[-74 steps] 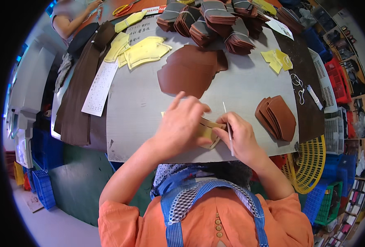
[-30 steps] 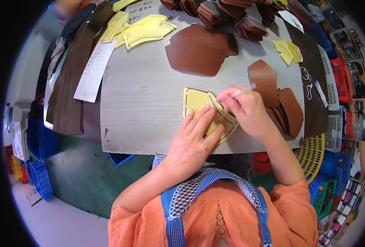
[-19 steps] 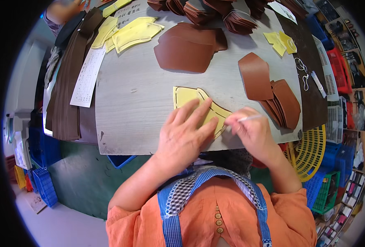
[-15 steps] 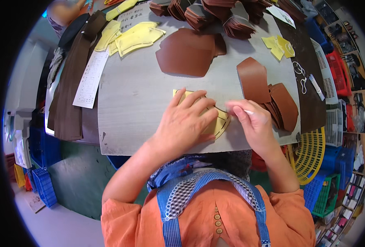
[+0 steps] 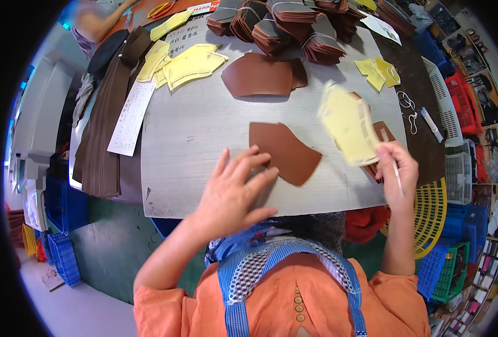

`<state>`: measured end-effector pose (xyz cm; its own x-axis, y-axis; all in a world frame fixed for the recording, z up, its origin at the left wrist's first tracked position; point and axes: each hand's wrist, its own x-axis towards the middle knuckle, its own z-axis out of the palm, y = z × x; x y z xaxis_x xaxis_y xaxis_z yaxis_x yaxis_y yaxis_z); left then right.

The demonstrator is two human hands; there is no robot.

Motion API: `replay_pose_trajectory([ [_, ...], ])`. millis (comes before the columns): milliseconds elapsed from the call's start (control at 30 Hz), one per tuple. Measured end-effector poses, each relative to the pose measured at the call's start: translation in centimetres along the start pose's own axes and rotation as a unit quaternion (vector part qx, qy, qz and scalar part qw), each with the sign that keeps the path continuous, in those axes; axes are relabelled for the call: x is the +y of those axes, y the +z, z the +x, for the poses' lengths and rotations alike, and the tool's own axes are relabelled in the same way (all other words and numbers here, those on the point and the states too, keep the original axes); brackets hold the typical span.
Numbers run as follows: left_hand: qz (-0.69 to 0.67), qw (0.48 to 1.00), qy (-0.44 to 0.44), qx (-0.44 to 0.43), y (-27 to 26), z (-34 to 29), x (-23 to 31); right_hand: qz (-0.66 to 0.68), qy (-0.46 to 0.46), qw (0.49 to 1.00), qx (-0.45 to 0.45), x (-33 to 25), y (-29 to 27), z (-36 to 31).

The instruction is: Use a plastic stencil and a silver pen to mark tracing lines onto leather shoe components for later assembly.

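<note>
Template [image 5: 350,124] now lifted off brown piece [image 5: 285,151], pinched in right hand [image 5: 398,168]; left hand [image 5: 235,191] spread.

Just one view here, a head-worn fisheye looking steeply down at the grey worktable [image 5: 204,140] from close above. The left hand [image 5: 235,191] sits near frame centre, the right hand [image 5: 398,168] off toward the right edge, and stuff beyond them bends at the rim.
</note>
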<state>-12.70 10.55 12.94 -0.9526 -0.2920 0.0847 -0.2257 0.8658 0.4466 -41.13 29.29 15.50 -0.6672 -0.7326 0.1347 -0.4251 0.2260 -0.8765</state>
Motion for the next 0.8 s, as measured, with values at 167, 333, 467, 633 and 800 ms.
replay_pose_trajectory([
  [167, -0.089, 0.982, 0.042, 0.159, 2.8, 1.0, 2.7, 0.027, -0.038, 0.991, -0.122, 0.0, 5.9, -2.1],
  [333, -0.074, 0.985, 0.000, 0.157, 4.7, 2.6, 3.8, -0.139, -0.165, 0.970, -0.110, 0.1, 7.4, -1.2],
  [467, -0.045, 0.986, -0.014, 0.161, 5.0, 2.6, 3.8, -0.107, -0.208, 0.969, -0.073, -0.5, 7.1, 0.7],
  [633, -0.044, 0.984, -0.018, 0.169, 5.1, 2.5, 3.7, 0.065, -0.104, 0.977, -0.174, -2.4, 9.7, 3.9],
  [800, -0.046, 0.985, -0.005, 0.165, 5.3, 2.4, 3.6, -0.099, -0.322, 0.909, -0.246, -2.2, 15.6, 6.4],
])
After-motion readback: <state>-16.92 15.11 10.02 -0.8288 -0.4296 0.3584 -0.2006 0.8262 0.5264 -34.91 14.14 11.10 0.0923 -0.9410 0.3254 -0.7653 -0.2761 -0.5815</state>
